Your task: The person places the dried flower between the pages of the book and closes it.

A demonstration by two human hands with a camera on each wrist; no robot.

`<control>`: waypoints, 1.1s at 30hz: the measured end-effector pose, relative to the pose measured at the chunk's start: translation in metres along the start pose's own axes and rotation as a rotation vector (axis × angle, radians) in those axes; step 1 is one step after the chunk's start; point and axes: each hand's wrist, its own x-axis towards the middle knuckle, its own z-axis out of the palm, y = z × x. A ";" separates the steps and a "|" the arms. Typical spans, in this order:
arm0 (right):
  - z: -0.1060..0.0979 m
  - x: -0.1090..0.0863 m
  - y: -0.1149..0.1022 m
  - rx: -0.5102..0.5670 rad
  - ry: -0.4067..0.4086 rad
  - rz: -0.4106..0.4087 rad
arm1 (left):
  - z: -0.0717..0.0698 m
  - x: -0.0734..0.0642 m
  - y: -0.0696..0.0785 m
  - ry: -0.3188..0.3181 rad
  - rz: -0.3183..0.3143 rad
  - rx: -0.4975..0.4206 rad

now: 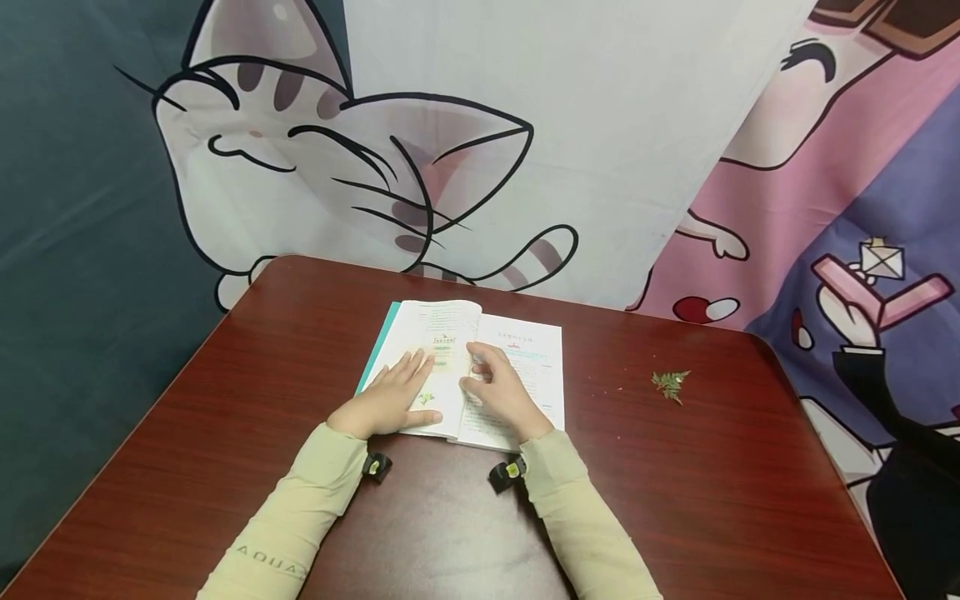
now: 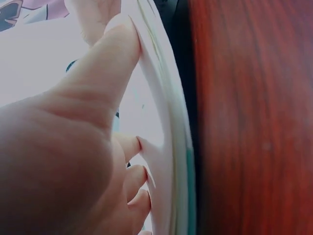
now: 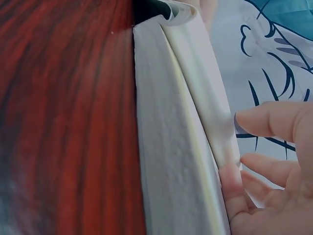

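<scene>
An open book [image 1: 527, 367] with printed white pages and a teal cover edge lies on the table. My left hand [image 1: 392, 398] rests flat on the left page, fingers spread and thumb near the lower edge. In the left wrist view, that thumb [image 2: 105, 68] and the fingertips press on the page. At the book's middle fold is my right hand [image 1: 504, 390], its fingers loosely bent. The right wrist view shows its fingers [image 3: 230, 181] touching the rounded pages beside the fold, with the thumb standing apart from the other fingers. I see no page pinched there.
A small green fern-like leaf [image 1: 670, 384] lies on the brown wooden table [image 1: 705, 492], right of the book. Small specks are scattered near it. A cloth with a cartoon cat [image 1: 255, 183] hangs behind the table. Each wrist carries a small black camera [image 1: 504, 477].
</scene>
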 end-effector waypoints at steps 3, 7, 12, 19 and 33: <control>-0.002 0.000 0.000 0.009 -0.026 0.012 | 0.002 0.000 -0.001 -0.002 -0.007 0.002; -0.009 0.000 0.000 0.045 -0.070 0.045 | 0.002 -0.002 -0.001 -0.008 -0.025 0.007; -0.023 0.001 -0.005 0.134 -0.108 0.027 | 0.001 -0.003 0.000 -0.004 -0.019 0.000; -0.050 -0.004 -0.009 0.053 -0.103 -0.107 | 0.002 -0.003 -0.001 -0.003 -0.015 0.001; -0.128 -0.028 0.003 -0.177 0.158 -0.189 | 0.001 -0.004 0.001 -0.011 -0.006 -0.005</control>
